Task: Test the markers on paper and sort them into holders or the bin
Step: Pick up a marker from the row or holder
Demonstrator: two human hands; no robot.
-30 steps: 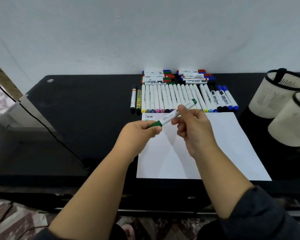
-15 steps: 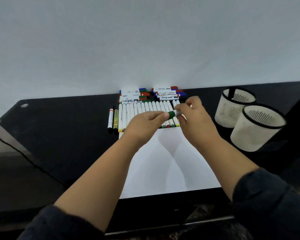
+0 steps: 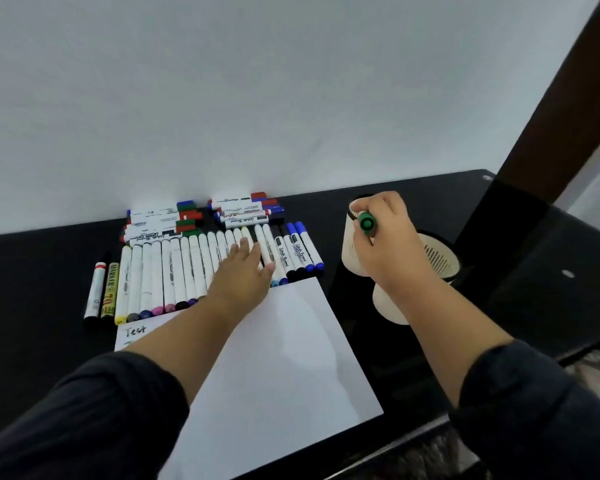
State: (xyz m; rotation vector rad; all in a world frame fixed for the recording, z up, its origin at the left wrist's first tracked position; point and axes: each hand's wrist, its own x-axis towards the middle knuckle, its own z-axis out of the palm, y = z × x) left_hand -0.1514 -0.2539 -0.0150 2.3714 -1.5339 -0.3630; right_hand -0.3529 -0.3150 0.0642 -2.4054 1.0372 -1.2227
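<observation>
Gripping green-capped white marker (image 3: pixel 367 223) in right hand (image 3: pixel 388 237) over cream mesh holder (image 3: pixel 352 251); left hand (image 3: pixel 245 271) flat, fingers straight, on row of white markers (image 3: pixel 174 275).

Right hand (image 3: pixel 387 233) grips green marker (image 3: pixel 367 223) over a holder (image 3: pixel 352 258) — left hand (image 3: pixel 245 271) flat on marker row (image 3: pixel 174 271).

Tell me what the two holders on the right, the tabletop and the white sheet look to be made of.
Holders: probably matte cream plastic with a dark rim; narrow slots are cut in the wall. Tabletop: glossy black, perhaps glass or lacquer; it shows a faint sheen, and a round metal-looking fitting sits near its right edge. White sheet: paper, thin, flat and matte, with handwriting on it.
</observation>
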